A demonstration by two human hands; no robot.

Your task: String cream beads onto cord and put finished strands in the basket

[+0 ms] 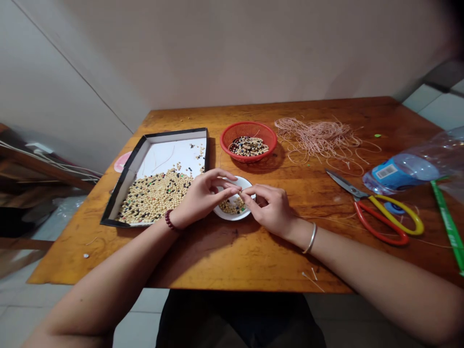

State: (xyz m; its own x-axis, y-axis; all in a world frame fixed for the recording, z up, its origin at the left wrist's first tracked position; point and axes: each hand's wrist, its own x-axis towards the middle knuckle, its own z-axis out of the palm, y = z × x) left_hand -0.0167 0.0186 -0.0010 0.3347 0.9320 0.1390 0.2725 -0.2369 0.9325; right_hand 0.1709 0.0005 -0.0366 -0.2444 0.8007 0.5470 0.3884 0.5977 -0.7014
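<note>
Head view: left hand, right hand fingers pinching bead over white bowl; table front edge near.

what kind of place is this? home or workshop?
Probably a home craft setup, not a workshop: a wooden table set against a plain wall, with a shallow box of beads, a red basket, loose cord and household scissors.

The person's forearms are bare, with no sleeves in view. The left hand has a bracelet of dark red round beads at its wrist. The right hand has a thin, plain silver bangle at its wrist. Dark clothing covers the lap below the table edge.
</note>
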